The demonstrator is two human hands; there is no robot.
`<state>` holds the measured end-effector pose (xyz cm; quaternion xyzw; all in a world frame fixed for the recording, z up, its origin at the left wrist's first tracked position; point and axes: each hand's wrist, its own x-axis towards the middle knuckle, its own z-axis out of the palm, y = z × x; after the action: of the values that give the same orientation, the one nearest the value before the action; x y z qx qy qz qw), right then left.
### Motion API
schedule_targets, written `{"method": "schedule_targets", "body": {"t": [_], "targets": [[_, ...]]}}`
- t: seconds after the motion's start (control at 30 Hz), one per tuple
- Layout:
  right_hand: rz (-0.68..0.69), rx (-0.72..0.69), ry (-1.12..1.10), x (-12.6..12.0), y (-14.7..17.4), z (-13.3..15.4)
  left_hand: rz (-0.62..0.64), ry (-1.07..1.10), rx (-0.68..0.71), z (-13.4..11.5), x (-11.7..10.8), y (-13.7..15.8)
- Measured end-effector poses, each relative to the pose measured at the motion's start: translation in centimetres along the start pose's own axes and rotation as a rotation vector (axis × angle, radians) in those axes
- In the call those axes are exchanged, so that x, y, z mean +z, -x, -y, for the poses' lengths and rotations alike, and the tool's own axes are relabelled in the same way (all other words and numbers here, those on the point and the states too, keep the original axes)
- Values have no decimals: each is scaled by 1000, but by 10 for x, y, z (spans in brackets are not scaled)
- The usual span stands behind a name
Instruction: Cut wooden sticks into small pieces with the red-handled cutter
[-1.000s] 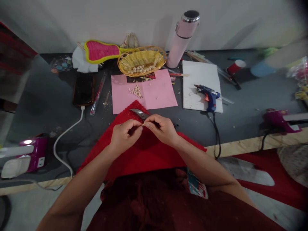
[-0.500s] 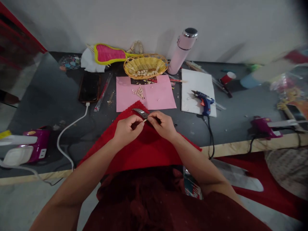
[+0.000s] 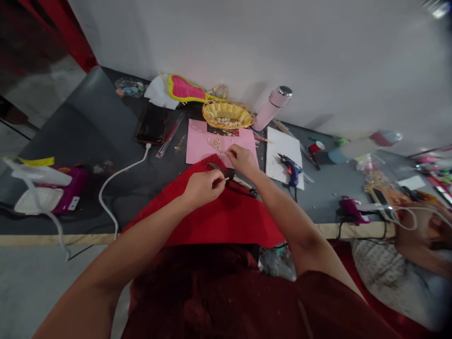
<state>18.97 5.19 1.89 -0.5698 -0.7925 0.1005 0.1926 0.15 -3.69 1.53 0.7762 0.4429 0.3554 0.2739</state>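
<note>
Left hand: closed in a pinch on a thin pale stick, over the red cloth, just in front of the pink paper.
Right hand: reaching onto the pink paper, fingertips drawn narrow beside the small pale beads; whether its grip holds one cannot be told.
Pink paper (landmark): flat on the grey table, its near edge overlapped by the red cloth.
Cutters: red-handled, lying on the red cloth just in front of the paper, between the two hands.
Wicker basket: touching the paper's far edge, more beads inside.
Glue gun: on a white sheet right of the paper.
Pink flask: beyond the paper, right of the basket.
Step in hand (judged): fetching a bead for the stick.
Next move (judged): calls for a fine pinch on a single bead, then bringing its hole to the stick's tip.
</note>
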Motion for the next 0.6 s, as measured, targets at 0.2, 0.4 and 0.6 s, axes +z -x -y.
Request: {"method": "schedule_targets", "body": {"t": [0.2, 0.4, 0.6], "targets": [[-32, -4, -27, -5, -13, 2, 11, -34, 16, 1, 0, 0], [148, -96, 40, -28, 31, 13, 11, -37, 23, 6, 5, 2], [236, -120, 37, -28, 79, 7, 9, -63, 38, 8, 10, 4]]}}
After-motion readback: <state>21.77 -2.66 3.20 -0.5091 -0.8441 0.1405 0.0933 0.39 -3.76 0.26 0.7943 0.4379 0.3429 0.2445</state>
